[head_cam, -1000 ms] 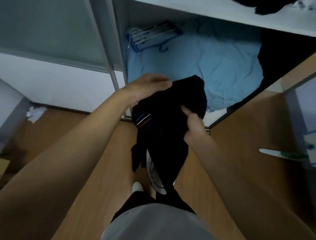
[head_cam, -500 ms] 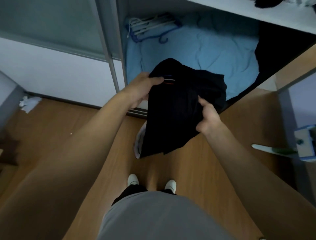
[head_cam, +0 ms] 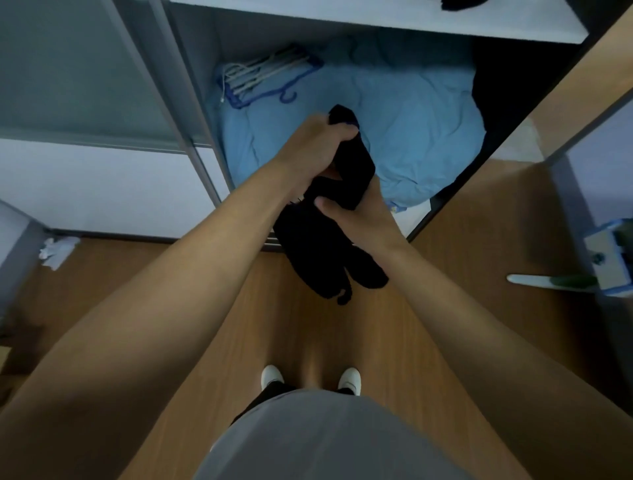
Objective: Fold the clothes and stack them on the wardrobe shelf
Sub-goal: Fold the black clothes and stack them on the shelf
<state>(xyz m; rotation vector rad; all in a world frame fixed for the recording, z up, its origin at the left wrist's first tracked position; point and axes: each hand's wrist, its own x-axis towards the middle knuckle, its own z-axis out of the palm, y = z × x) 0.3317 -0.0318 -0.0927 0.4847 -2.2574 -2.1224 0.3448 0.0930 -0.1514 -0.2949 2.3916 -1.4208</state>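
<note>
Left hand [head_cam: 320, 144] grips black garment's [head_cam: 329, 246] top, right hand [head_cam: 356, 214] pinches mid-fabric; held over floor, likely to fold.

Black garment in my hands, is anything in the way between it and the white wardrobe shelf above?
Nothing visible blocks it. The left hand and right hand grip the black garment, with open space up to the white shelf. A dark item lies at the shelf's right end.
</note>
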